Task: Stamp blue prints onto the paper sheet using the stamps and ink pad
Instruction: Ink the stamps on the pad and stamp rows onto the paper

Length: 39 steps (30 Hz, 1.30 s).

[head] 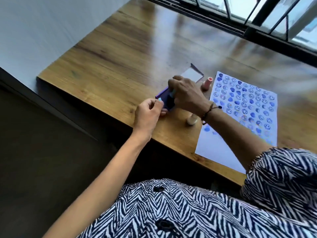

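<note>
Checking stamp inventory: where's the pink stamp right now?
In the head view, the pink stamp stands upright on the table, just beyond the right hand, beside the paper sheet's far-left corner.

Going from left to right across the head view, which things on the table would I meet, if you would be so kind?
left hand → ink pad → right hand, holding a stamp on the pad → pink stamp → paper sheet with blue prints.
</note>
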Tool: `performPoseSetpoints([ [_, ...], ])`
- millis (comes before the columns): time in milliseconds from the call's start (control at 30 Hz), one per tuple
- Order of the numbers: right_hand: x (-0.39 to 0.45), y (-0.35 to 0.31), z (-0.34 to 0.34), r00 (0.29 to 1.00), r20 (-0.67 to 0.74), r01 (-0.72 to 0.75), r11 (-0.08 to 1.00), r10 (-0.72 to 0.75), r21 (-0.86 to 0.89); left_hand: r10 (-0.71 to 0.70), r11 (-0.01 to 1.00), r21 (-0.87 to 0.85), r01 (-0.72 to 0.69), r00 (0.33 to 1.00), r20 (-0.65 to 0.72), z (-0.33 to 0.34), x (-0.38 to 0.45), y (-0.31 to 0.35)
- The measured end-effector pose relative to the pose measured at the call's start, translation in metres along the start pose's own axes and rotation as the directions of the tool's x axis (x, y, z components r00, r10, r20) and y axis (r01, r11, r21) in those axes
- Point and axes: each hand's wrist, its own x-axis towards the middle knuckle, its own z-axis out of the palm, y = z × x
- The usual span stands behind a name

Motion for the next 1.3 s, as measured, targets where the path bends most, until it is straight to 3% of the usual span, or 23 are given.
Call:
performPoseSetpoints([
  [133,0.007,-0.009,-0.005,0.999,-0.011,0.046,0.999,-0.046,0.014,-0.072,0.996,-0.059,0.071,0.997,-0.013,0.001,0.001,0.002],
  [233,0.006,-0.019,0.005,0.994,0.075,0.086,0.996,-0.085,-0.017,-0.064,0.996,-0.059,0.063,0.998,-0.023,-0.001,0.0,0.001],
  [467,0.009,-0.021,0.003,0.995,0.07,0.069,0.997,-0.071,0.025,-0.07,0.995,-0.069,0.067,0.997,-0.038,0.0,-0.004,0.003],
  [733,0.006,-0.016,0.004,1.0,-0.008,-0.024,0.996,0.025,0.09,-0.07,0.996,-0.064,0.069,0.998,-0.012,-0.001,-0.002,0.003],
  [1200,-0.004,-0.027,0.004,0.987,-0.002,-0.158,0.983,0.158,0.095,-0.057,0.998,-0.012,0.057,0.998,0.002,-0.002,-0.006,0.005],
  [1300,-0.01,-0.023,-0.004,0.971,-0.053,-0.216,0.953,0.232,0.211,-0.01,0.999,-0.032,0.011,1.0,0.003,-0.001,-0.017,0.011],
])
